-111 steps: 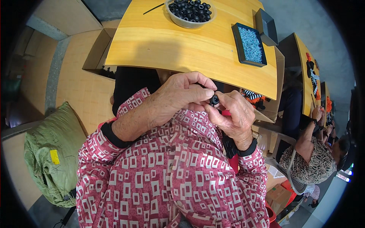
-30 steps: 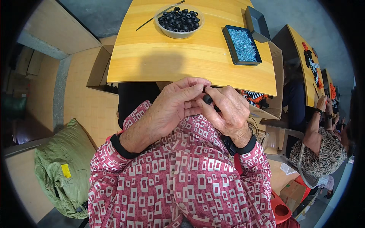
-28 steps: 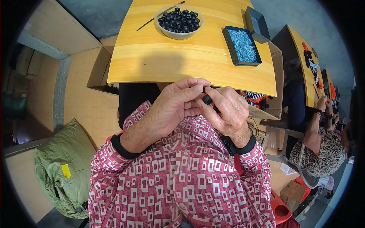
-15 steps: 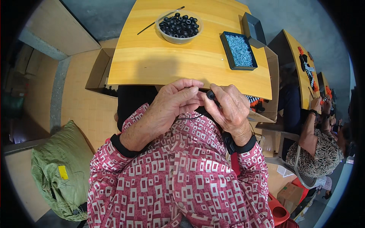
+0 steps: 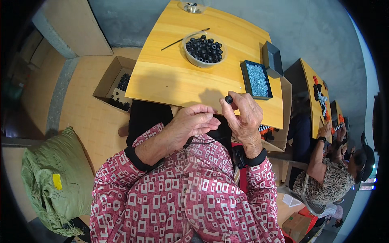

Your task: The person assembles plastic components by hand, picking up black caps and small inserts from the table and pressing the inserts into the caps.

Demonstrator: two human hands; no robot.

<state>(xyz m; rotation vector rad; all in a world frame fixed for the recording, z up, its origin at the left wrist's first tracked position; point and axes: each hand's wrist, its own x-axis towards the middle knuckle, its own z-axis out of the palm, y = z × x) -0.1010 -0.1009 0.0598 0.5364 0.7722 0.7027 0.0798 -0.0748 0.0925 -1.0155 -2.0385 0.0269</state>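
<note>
Between the thumb and index finger of my right hand is a small black round plastic piece, its hollow end facing up. My left hand is beside it, just off the table's near edge, with the thumb laid against the curled fingers; whatever may lie between them is hidden. The hands are apart. Beyond them on the yellow wooden table stands a clear plastic bowl full of similar black pieces. To the right, a black tray holds many small silvery metal parts.
A thin black rod lies by the bowl. An empty dark tray adjoins the metal parts. Cardboard boxes flank the table, the left box holding black pieces. A green sack stands at left; another person works at right.
My right hand has drawn away from the left and lifted, carrying the black piece over the table's edge. The view has shifted, showing more of the table's far end.
</note>
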